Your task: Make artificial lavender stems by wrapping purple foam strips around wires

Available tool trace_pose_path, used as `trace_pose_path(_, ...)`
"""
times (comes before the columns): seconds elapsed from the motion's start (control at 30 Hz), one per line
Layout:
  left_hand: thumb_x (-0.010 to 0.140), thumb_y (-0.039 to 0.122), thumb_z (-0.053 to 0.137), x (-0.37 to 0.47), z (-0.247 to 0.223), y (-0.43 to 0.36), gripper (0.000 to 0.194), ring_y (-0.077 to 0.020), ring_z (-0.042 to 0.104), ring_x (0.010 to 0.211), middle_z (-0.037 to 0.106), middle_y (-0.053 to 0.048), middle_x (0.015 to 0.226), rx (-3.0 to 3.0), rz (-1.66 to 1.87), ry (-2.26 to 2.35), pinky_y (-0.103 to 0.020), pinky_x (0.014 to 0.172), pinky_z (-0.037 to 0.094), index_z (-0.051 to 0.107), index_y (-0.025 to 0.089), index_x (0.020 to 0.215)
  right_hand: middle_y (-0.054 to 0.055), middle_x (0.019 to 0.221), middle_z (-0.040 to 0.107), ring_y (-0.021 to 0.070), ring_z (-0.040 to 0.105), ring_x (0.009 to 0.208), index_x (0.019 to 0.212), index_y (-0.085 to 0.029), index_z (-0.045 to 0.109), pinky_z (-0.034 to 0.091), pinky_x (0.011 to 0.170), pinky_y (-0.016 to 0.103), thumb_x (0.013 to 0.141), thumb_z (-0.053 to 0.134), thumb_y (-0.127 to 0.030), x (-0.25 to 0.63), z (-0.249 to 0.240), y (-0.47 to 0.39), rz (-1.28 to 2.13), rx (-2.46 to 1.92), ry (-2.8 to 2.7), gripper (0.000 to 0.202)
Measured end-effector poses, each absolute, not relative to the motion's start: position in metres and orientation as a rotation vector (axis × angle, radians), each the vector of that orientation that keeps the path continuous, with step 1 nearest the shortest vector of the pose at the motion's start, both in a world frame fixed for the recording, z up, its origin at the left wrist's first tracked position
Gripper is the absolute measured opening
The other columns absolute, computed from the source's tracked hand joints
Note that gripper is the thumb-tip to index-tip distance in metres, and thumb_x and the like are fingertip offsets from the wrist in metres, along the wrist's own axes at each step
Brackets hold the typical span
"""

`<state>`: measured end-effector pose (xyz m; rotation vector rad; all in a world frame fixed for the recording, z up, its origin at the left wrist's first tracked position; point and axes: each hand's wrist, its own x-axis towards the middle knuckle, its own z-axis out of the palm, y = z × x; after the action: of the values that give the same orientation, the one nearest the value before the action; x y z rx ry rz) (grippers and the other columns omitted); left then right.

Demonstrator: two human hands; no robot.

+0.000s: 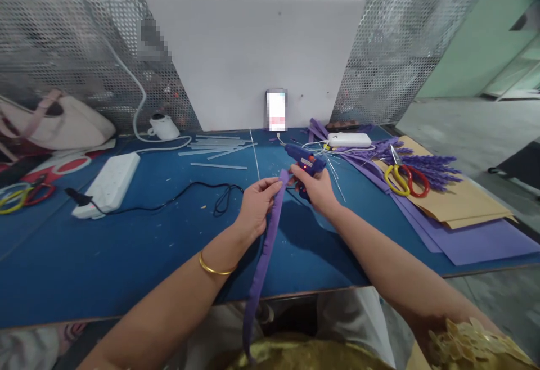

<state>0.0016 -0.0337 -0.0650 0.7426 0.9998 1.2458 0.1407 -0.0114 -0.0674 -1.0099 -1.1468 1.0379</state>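
A long purple strip is pinched near its upper end by my left hand; its lower part hangs down past the table's front edge. My right hand is wrapped round a blue glue gun, and its thumb and forefinger come close to the strip's top end. Whether those fingertips touch the strip is hard to tell. A small red light shows on the gun. Purple flower sprigs lie to the right of my hands.
On the blue table are a white power strip, a black cord, clear glue sticks, red-yellow scissors, a power bank, and purple and tan sheets. A phone stands against a white board.
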Motion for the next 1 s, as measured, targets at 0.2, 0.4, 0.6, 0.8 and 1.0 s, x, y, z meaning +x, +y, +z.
trace_pose_path(0.2,0.057,0.021,0.086,-0.01,-0.057,-0.016,0.025,-0.0052,0.05,0.049,0.066,0.003,0.061,0.723,1.45,0.977,-0.017,0.045,0.036,0.076,0.016,0.079,0.0,0.063,0.062,0.011,0.053,0.05,0.079,-0.02,0.062,0.041,0.05,0.025,0.081,0.07,-0.045,0.146,-0.063,-0.021,0.781,-1.046,-1.339,0.026)
trace_pose_path(0.4,0.058,0.017,0.081,-0.014,-0.059,-0.009,0.022,-0.0072,0.057,0.061,0.073,0.001,0.072,0.765,1.52,0.854,-0.018,0.059,0.045,0.078,0.016,0.079,-0.003,0.058,0.053,0.0115,0.049,0.054,0.072,-0.021,0.055,0.039,0.053,0.026,0.083,0.07,-0.048,0.141,-0.068,-0.028,0.733,-1.061,-1.488,0.033)
trace_pose_path(0.6,0.06,0.017,0.079,-0.017,-0.058,-0.007,0.02,-0.0081,0.058,0.063,0.073,0.0,0.075,0.756,1.556,0.824,-0.02,0.064,0.047,0.078,0.017,0.08,-0.002,0.06,0.051,0.0108,0.044,0.054,0.07,-0.021,0.054,0.035,0.05,0.025,0.082,0.07,-0.051,0.141,-0.072,-0.026,0.71,-1.091,-1.471,0.036)
trace_pose_path(0.8,0.063,0.014,0.078,-0.019,-0.057,-0.006,0.018,-0.0067,0.056,0.062,0.072,0.0,0.074,0.773,1.555,0.829,-0.018,0.061,0.045,0.078,0.016,0.081,-0.002,0.059,0.051,0.011,0.042,0.053,0.071,-0.021,0.055,0.034,0.047,0.025,0.081,0.07,-0.051,0.14,-0.071,-0.028,0.738,-1.083,-1.476,0.035)
trace_pose_path(1.0,0.062,0.016,0.08,-0.018,-0.057,-0.008,0.019,-0.0074,0.058,0.063,0.073,0.0,0.076,0.771,1.554,0.832,-0.019,0.063,0.046,0.078,0.017,0.081,-0.003,0.056,0.045,0.0116,0.04,0.052,0.069,-0.021,0.055,0.034,0.048,0.026,0.08,0.071,-0.051,0.139,-0.071,-0.027,0.748,-1.078,-1.45,0.035)
